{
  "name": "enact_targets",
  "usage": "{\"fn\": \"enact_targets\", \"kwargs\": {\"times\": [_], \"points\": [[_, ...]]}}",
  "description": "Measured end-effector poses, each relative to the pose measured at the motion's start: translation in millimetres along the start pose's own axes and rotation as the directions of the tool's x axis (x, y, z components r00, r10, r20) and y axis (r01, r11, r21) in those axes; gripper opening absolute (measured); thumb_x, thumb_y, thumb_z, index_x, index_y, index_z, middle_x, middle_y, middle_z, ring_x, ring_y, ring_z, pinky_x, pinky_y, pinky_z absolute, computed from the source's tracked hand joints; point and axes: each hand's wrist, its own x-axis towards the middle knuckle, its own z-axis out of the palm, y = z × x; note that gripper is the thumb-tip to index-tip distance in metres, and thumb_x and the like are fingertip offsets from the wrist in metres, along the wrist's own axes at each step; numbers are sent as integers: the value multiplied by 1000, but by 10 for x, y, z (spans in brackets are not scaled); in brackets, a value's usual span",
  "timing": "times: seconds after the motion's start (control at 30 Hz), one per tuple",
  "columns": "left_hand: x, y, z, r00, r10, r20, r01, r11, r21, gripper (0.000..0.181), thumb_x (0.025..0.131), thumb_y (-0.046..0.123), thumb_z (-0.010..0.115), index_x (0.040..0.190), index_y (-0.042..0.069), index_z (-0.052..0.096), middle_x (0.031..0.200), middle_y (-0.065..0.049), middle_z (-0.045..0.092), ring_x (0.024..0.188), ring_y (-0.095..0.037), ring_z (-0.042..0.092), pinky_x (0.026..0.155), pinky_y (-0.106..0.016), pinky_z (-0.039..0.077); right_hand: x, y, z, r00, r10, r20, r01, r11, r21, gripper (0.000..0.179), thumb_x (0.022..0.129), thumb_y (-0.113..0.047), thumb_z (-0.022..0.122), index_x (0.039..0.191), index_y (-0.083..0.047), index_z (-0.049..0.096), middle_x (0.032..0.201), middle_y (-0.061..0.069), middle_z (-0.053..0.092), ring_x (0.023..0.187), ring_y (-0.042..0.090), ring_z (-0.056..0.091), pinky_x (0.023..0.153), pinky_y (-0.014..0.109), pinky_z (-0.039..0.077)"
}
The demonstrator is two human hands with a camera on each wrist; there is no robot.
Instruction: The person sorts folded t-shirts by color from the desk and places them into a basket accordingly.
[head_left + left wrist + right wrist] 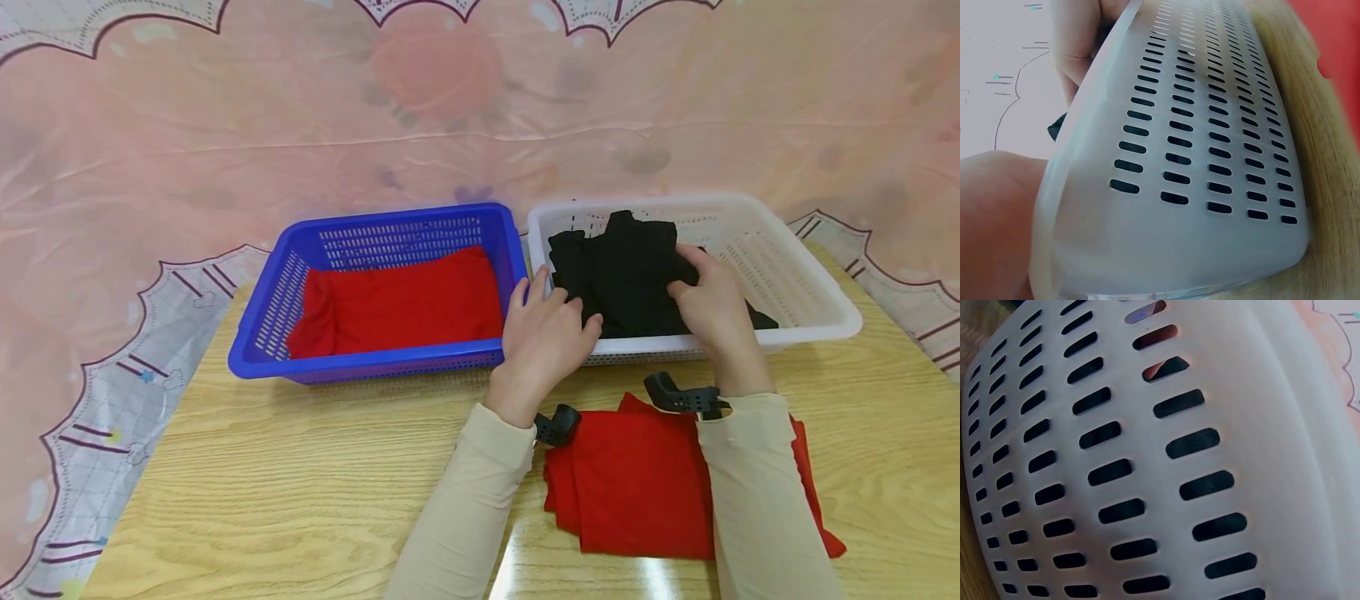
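Fingers of the right hand (716,308) are bent so that a bit of black cloth is pinched between them and the thumb, inside the white basket (810,335); fingers of the left hand (547,337) are spread out and loose over the left end of the white basket, next to the black cloth, and what is touched by their tips cannot be told. Behind the white basket, a big pink sheet (300,108) is hung. Under the white basket, a wooden table (300,483) is seen. Just to the left of the white basket, a blue basket (367,364) is set, with a red cloth (412,300) laid in it. On the near side of the white basket, a folded red cloth (637,492) is laid on the table, partly hidden by the right sleeve (753,500). The black cloth (630,267) is bunched in the left and middle part of the white basket, and through the holes in the basket's wall, dark cloth is seen from the right wrist. It can be guessed that the black cloth is light, soft and floppy, not slippery and not easy to break. If only one edge is pinched, the folds may be let loose, so it would best be held near both sides, with the whole stack kept together. Smallest of all, a black gadget (684,396) is worn on the right wrist, on the near side of the white basket.
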Motion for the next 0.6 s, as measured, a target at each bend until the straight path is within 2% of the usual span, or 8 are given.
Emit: {"fn": "enact_targets", "kwargs": {"times": [0.23,0.6], "points": [[-6,-1,-2,1000,3,0,-3,1000,12,45,92,46,28,112,25,63,121,5,53,133,-23,13,106,-45,7,4,6,9,1000,-27,7,27,997,-73,54,88,0,41,140,-9,28,142,17,26,129,34,20,101,55,16],[-6,9,9,1000,0,24,0,1000,14,46,93,46,27,111,26,64,120,6,54,134,-23,9,106,-45,5,10,34,38,998,-53,16,55,985,-160,50,91,-6,40,140,-9,28,140,19,29,128,37,24,100,55,20]]}}
